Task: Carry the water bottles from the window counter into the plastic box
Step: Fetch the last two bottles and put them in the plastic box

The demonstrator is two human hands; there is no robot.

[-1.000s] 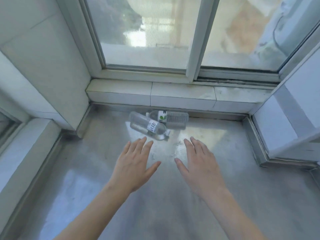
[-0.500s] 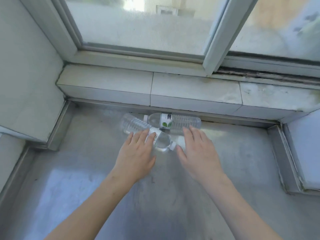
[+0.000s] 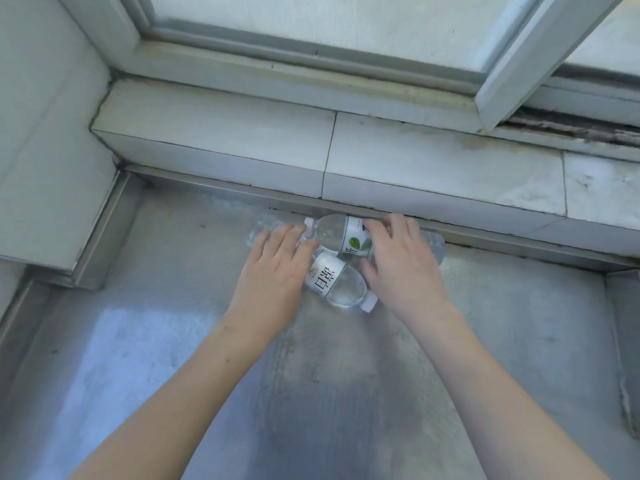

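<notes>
Reaching down in the head view, you have your left hand [image 3: 273, 282] laid over the near bottle [image 3: 337, 282] and your right hand [image 3: 401, 268] over the far bottle [image 3: 332, 230], both lying on the metal desk [image 3: 173, 358] just below the tiled sill [image 3: 433, 168] of the window [image 3: 311, 29].

Judging by that, the task is only at its start: neither bottle looks lifted, and the plastic box is nowhere in view, so both carries are left to do.

Your left fingers [image 3: 277, 239] are spread and curved over the near bottle's body, touching it but not wrapped under it. Your right fingers [image 3: 398, 225] drape over the far bottle near its label; whether they have closed round it, you cannot tell from here.

The far bottle lies with its long axis roughly along the sill, cap to the left. The near bottle lies slantwise, its long axis running from upper left to lower right, cap pointing lower right towards you. The two touch where they meet.
</notes>
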